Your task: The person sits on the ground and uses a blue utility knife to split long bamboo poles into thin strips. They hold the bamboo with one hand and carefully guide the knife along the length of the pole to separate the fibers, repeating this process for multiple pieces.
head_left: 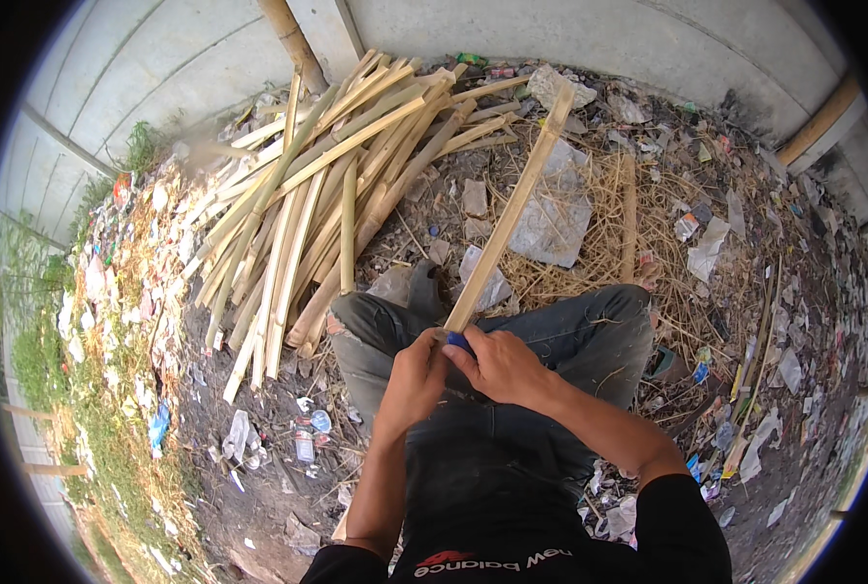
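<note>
While both hands meet at frame centre, left hand (413,375) clamps bamboo strip (512,209) base, right hand (497,365) fingers closed round blue-handled tool (459,342); strip slants toward upper right. Judgement: brace strip firm, blade away from fingers.

Littered dirt ground (259,487), bamboo strip pile (327,185), straw (609,243)

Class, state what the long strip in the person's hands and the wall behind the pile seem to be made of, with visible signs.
Long strip: probably split bamboo, pale tan, matt, straight-grained, like the pile. Wall: apparently concrete, grey, smooth, with panel seams.
</note>
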The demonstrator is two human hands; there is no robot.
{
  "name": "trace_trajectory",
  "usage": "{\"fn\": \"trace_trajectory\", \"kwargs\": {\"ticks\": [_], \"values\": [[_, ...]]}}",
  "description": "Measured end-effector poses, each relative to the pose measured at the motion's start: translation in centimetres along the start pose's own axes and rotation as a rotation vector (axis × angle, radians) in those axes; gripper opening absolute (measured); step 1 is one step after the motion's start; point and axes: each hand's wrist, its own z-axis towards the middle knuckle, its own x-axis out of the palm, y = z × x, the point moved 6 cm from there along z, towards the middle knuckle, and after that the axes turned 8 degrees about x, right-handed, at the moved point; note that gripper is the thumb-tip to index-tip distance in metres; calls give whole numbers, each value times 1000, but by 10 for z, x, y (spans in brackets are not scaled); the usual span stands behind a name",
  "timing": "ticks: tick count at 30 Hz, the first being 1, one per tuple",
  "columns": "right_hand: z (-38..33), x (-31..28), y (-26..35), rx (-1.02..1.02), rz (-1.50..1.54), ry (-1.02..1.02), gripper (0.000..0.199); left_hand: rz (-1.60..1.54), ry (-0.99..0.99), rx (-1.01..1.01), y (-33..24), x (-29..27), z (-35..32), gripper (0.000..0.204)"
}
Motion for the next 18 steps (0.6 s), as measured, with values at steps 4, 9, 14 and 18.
{"fn": "trace_trajectory", "kwargs": {"ticks": [4, 9, 14, 18], "values": [[9, -8, -8, 77, -138, 7, 52, 128, 21, -41, 3, -7, -4, 21], [24, -53, -42, 105, -170, -98, 53, 130, 57, -122, -10, -14, -32, 24], [-10, -4, -4, 101, -101, 142, 55, 38, -3, -104, -14, -3, -19, 24], [-6, -6, -6, 122, -150, 107, 56, 97, 4, -65, -13, -4, -13, 24]]}}
